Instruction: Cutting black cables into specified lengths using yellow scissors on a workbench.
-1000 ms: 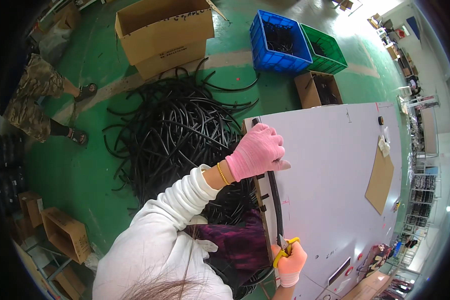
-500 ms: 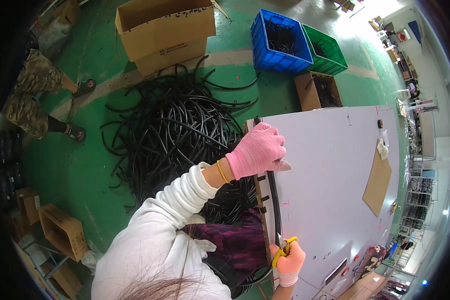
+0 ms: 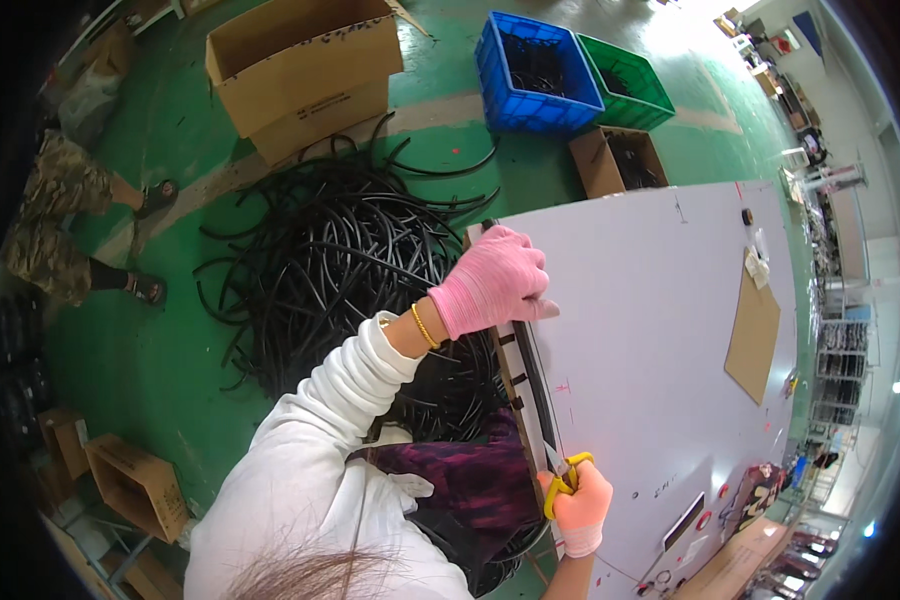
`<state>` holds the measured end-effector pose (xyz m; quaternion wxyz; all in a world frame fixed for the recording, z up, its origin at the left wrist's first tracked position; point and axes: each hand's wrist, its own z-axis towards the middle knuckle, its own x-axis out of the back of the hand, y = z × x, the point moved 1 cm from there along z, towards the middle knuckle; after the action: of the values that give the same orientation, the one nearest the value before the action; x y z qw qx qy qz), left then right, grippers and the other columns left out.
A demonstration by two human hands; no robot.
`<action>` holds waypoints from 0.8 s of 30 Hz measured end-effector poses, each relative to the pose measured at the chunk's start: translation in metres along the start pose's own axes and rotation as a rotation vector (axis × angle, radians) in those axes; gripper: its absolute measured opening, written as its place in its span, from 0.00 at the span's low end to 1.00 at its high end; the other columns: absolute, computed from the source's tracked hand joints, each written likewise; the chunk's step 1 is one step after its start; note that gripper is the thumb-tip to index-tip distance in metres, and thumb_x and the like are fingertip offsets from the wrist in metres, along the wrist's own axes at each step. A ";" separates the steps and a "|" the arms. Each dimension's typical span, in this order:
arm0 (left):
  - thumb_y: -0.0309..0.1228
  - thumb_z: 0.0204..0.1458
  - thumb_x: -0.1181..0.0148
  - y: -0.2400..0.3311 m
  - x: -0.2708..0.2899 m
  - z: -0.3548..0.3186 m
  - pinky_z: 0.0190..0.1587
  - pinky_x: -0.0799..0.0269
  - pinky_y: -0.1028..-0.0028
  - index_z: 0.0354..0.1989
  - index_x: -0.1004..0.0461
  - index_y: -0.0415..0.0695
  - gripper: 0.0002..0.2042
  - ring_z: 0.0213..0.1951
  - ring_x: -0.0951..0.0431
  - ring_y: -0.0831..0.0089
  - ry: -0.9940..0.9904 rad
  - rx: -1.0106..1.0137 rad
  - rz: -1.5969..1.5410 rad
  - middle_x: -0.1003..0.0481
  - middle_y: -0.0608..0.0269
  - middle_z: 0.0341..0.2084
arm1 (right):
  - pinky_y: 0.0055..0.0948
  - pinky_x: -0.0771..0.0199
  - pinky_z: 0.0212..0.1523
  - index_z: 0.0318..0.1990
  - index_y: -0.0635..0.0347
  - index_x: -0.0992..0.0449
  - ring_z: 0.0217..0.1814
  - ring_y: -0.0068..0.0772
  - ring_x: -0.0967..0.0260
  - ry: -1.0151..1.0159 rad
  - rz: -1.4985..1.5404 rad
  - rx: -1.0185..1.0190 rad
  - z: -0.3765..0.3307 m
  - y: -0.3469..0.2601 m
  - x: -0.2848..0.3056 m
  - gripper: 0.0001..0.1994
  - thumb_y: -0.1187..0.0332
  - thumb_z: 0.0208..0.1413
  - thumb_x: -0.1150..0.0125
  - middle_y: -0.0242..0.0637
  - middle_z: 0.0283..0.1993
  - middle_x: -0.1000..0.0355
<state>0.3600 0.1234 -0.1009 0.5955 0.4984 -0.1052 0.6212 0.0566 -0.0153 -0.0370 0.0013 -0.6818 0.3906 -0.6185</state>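
White worktable (image 3: 660, 330) over green floor: left hand (image 3: 492, 282), pink-gloved, presses flat on black hose (image 3: 535, 375) along table's near edge, below it right hand (image 3: 580, 502) clamped round yellow-handled scissors (image 3: 562, 472) at the hose.

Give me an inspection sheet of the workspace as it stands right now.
Surface: white table, mostly bare.
Job's things: black hose laid along the table's near edge; yellow-handled scissors at it.
Clutter: brown cardboard sheet on the table.
Grippers: left hand pressing the hose down; right hand holding the scissors.
Cables: hose pile tangled on the green floor.
Surroundings: cardboard box, blue crate, green crate; another person's legs.
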 end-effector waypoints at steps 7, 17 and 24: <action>0.39 0.39 0.32 -0.001 -0.004 0.011 0.39 0.33 0.62 0.12 0.31 0.47 0.15 0.30 0.27 0.60 0.018 -0.012 -0.066 0.30 0.63 0.19 | 0.33 0.27 0.32 0.33 0.62 0.24 0.29 0.41 0.25 -0.042 0.112 -0.065 -0.022 -0.001 0.015 0.09 0.72 0.48 0.28 0.39 0.29 0.23; 0.21 0.49 0.37 -0.002 -0.006 0.018 0.29 0.44 0.62 0.20 0.43 0.35 0.17 0.24 0.42 0.57 -0.030 -0.103 -0.055 0.44 0.53 0.19 | 0.25 0.25 0.36 0.39 0.70 0.24 0.30 0.24 0.26 -0.055 0.638 -0.660 -0.192 0.110 0.059 0.11 0.68 0.57 0.35 0.38 0.28 0.22; 0.22 0.53 0.37 -0.016 -0.014 0.012 0.30 0.42 0.67 0.23 0.45 0.35 0.18 0.26 0.44 0.64 -0.118 -0.011 -0.008 0.46 0.56 0.21 | 0.26 0.29 0.30 0.37 0.63 0.23 0.28 0.19 0.28 -0.063 0.210 -0.533 -0.160 0.137 0.055 0.10 0.65 0.58 0.34 0.34 0.25 0.25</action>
<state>0.3766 0.1103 -0.1130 0.5936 0.5312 -0.1414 0.5877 -0.1555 -0.0631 -0.0193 -0.1019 -0.6329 0.6074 -0.4692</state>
